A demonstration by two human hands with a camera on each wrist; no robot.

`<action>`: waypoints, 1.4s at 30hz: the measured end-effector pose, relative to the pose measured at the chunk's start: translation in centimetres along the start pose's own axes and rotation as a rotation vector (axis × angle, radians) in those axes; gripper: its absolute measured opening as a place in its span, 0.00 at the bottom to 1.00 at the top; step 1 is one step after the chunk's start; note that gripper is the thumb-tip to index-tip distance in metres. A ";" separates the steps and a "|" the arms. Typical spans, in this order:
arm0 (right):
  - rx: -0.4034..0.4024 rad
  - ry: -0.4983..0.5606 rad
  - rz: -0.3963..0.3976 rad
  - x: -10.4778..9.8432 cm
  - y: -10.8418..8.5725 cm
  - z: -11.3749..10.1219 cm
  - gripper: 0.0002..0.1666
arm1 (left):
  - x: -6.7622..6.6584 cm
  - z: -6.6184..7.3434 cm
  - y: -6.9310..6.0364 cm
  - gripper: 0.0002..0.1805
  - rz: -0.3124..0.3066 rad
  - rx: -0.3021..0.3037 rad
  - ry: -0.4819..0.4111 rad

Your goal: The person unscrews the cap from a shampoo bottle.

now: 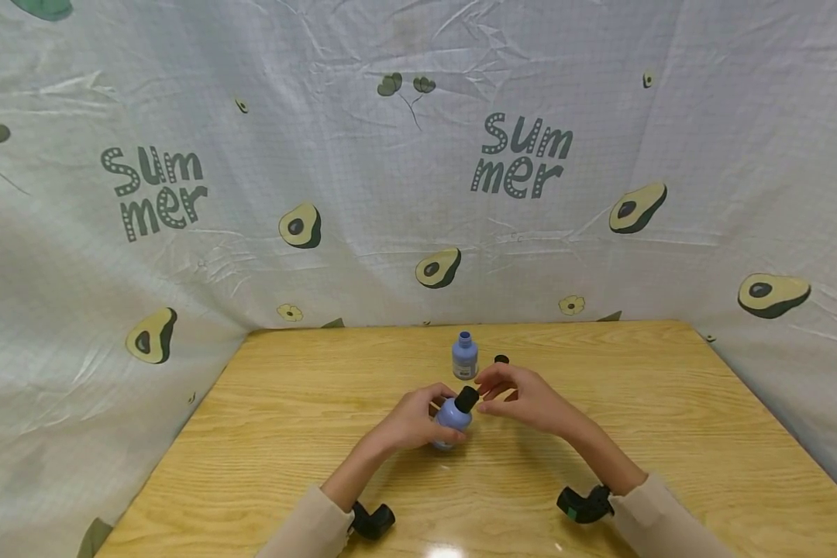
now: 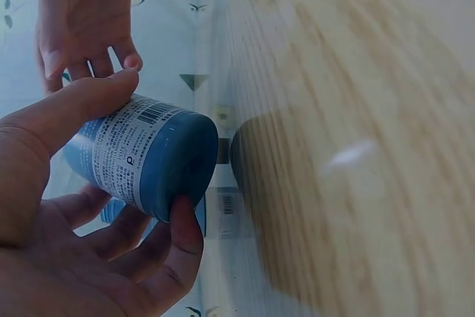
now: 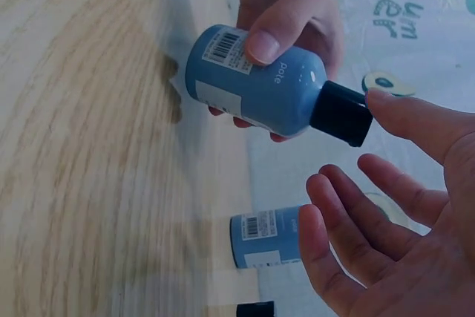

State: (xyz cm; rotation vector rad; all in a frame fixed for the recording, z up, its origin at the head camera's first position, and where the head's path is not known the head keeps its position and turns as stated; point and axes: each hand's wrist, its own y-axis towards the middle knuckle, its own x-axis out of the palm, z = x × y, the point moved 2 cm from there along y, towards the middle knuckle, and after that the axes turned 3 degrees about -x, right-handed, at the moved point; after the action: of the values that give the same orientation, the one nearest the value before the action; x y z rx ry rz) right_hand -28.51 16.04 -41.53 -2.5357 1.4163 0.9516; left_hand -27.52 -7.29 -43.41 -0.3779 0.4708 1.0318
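My left hand grips a periwinkle-blue bottle topped with a black cap, tilted and lifted off the table. In the left wrist view, thumb and fingers wrap the labelled body of the bottle, its base toward the camera. My right hand is beside the cap with fingers spread and loosely bent. The right wrist view has its thumb close to the end of the cap; whether they touch I cannot tell. Behind stands a matching uncapped bottle, upright.
A loose black cap lies right of the standing bottle, partly behind my right hand. The wooden table ends at a white curtain with avocado prints. Black devices are strapped at both wrists.
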 end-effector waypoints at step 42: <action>-0.065 -0.026 0.056 1.4 0.3 0.4 0.20 | 0.3 0.2 0.1 0.32 -0.043 0.038 0.029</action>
State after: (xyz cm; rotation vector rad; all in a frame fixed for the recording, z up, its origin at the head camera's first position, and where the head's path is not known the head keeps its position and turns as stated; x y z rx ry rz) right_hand -28.37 14.97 -42.56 -2.5318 1.4802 1.0517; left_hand -27.45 -6.94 -43.44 -0.3679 0.5061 0.9754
